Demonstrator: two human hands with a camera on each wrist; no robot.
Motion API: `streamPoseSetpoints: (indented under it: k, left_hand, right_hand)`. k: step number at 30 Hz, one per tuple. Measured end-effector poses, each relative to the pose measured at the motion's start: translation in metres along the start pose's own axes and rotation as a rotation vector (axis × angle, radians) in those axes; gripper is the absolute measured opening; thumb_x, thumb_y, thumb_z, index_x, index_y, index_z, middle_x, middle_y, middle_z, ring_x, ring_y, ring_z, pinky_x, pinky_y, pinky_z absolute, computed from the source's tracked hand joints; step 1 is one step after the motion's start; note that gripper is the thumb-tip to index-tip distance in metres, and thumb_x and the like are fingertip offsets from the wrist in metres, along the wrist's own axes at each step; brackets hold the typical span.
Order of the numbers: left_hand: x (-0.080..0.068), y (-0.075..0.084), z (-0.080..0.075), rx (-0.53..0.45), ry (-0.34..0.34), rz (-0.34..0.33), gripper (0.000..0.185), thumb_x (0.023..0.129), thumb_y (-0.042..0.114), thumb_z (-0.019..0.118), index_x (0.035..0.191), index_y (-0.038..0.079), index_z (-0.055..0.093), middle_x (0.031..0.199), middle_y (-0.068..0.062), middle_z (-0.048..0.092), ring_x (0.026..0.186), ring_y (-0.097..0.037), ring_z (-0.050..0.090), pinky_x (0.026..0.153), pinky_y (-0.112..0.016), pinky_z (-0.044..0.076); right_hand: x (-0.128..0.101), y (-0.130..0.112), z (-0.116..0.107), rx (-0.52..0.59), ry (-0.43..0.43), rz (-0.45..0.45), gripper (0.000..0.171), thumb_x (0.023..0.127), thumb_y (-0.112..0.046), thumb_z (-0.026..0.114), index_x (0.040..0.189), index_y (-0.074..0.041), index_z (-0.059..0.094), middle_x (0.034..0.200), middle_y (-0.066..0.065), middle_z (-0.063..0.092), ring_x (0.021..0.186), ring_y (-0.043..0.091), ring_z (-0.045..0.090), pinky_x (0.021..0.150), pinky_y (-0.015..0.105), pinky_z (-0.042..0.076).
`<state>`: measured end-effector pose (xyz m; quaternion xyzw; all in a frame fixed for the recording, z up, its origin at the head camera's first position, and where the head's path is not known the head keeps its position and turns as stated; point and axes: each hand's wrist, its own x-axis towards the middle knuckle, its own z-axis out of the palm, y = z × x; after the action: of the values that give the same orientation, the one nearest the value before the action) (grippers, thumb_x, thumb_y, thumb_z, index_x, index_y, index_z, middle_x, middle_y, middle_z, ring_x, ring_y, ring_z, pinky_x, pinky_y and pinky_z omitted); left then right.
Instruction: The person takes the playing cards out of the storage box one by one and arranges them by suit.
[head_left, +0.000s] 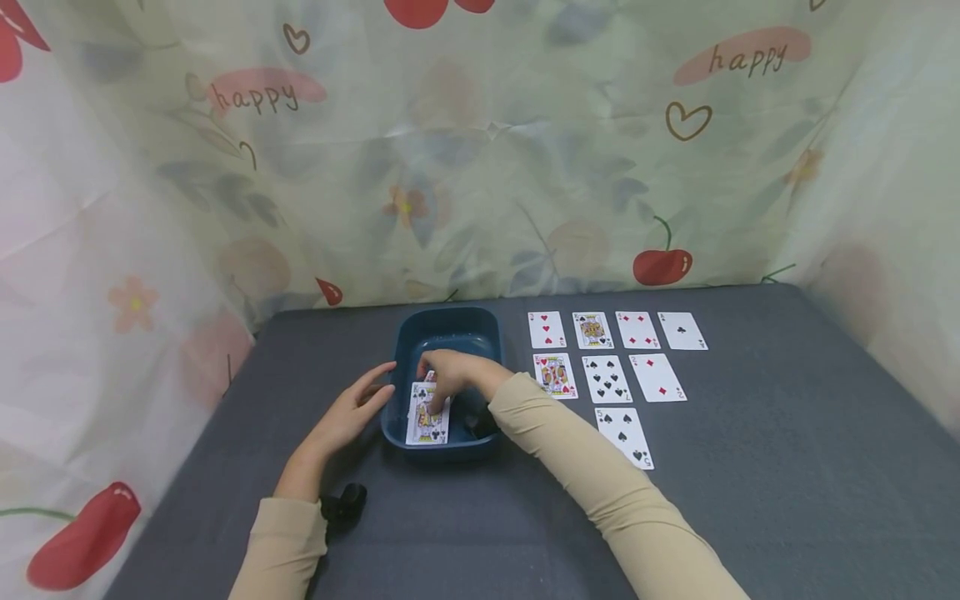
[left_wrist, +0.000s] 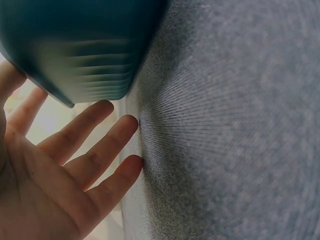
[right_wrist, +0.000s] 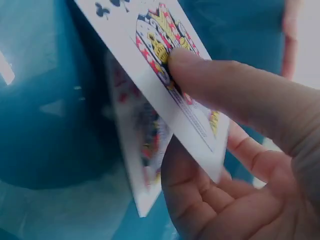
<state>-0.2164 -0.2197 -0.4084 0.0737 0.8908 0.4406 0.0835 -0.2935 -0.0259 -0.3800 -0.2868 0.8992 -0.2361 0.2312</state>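
My right hand [head_left: 452,373] reaches into a dark blue plastic basin [head_left: 448,321]. It pinches a playing card, a face card of clubs [right_wrist: 155,45], with the thumb on its printed face and the fingers behind it. A second face card [right_wrist: 132,135], blurred, stands tilted beneath that one in the right wrist view. My left hand [head_left: 341,423] is at the basin's left side with its fingers spread and nothing in them. In the left wrist view, some fingers lie close to the basin's rim [left_wrist: 55,95]; whether they touch it is hard to tell.
Right of the basin, several face-up cards lie in rows on the grey cloth-covered table [head_left: 787,433], among them a king of hearts [head_left: 555,375], a seven of spades [head_left: 606,379] and a five of spades [head_left: 624,436]. A printed curtain [head_left: 495,167] hangs behind.
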Motion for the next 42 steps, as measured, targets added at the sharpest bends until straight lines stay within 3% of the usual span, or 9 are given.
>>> streamPoseSetpoints:
  k: [6, 10, 23, 32, 42]
  left_hand:
    - [0.001, -0.001, 0.0, -0.004, -0.006, -0.006, 0.053, 0.098, 0.044, 0.04, 0.147, 0.026, 0.027, 0.152, -0.017, 0.028, 0.136, -0.041, 0.034, 0.106, -0.059, 0.032]
    - [0.0, 0.0, -0.001, -0.01, -0.015, -0.003, 0.054, 0.098, 0.044, 0.039, 0.147, 0.025, 0.026, 0.153, -0.018, 0.026, 0.136, -0.041, 0.033, 0.106, -0.06, 0.032]
    - [-0.002, 0.007, -0.001, 0.003, 0.009, -0.002, 0.051, 0.1, 0.034, 0.041, 0.147, 0.02, 0.028, 0.151, -0.02, 0.029, 0.135, -0.041, 0.035, 0.106, -0.058, 0.032]
    - [0.002, -0.001, 0.002, 0.01, 0.017, -0.011, 0.05, 0.099, 0.037, 0.042, 0.146, 0.026, 0.029, 0.152, -0.015, 0.029, 0.136, -0.039, 0.035, 0.107, -0.058, 0.032]
    - [-0.001, 0.004, 0.0, 0.018, 0.014, 0.002, 0.051, 0.099, 0.038, 0.041, 0.147, 0.023, 0.028, 0.15, -0.019, 0.032, 0.135, -0.041, 0.036, 0.106, -0.058, 0.032]
  right_hand:
    - [-0.008, -0.002, -0.012, 0.154, -0.017, -0.049, 0.039, 0.079, -0.005, 0.071, 0.114, -0.005, 0.053, 0.1, 0.013, 0.065, 0.08, 0.016, 0.065, 0.071, 0.029, 0.055]
    - [-0.016, -0.001, -0.021, 0.207, 0.003, -0.068, 0.033, 0.083, -0.004, 0.066, 0.113, -0.003, 0.054, 0.102, 0.016, 0.067, 0.078, 0.016, 0.065, 0.073, 0.033, 0.057]
    - [-0.041, 0.032, -0.051, 0.332, 0.216, -0.118, 0.028, 0.086, -0.01, 0.063, 0.112, 0.001, 0.057, 0.093, 0.016, 0.069, 0.071, 0.01, 0.063, 0.069, 0.03, 0.056]
    - [-0.074, 0.069, -0.068, 0.541, 0.315, -0.048, 0.032, 0.093, -0.015, 0.055, 0.123, -0.003, 0.051, 0.104, 0.019, 0.065, 0.076, 0.014, 0.065, 0.07, 0.031, 0.055]
    - [-0.111, 0.104, -0.079, 0.559, 0.387, 0.079, 0.04, 0.094, -0.014, 0.048, 0.133, -0.004, 0.043, 0.102, 0.016, 0.061, 0.071, 0.01, 0.061, 0.067, 0.028, 0.052]
